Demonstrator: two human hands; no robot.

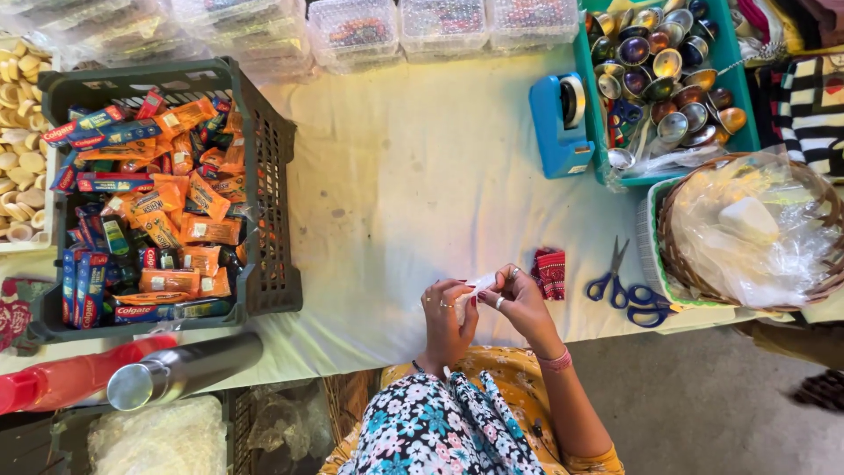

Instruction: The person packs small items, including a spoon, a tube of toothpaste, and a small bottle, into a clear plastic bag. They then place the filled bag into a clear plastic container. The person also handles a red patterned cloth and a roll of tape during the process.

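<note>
Both hands pinch a small white piece (482, 283) at the table (413, 176) edge — left hand (446, 310) at 9 o'clock of it, right hand (520, 299) at 3. Looks like mid-peel or unfolding; next needs a fine fingertip pull. Piece is thin, pale, partly hidden. Scissors (626, 286) lie at 3 o'clock.

Table (422, 176) under white cloth. Left: dark plastic crate (272, 176) packed with toothpaste boxes and orange packets. Far right: blue tape dispenser (561, 123), teal tray (587, 105) of metal bowls. Near right: blue-handled scissors (626, 286), small red cloth (550, 271), wicker basket (677, 264) lined with plastic.
</note>
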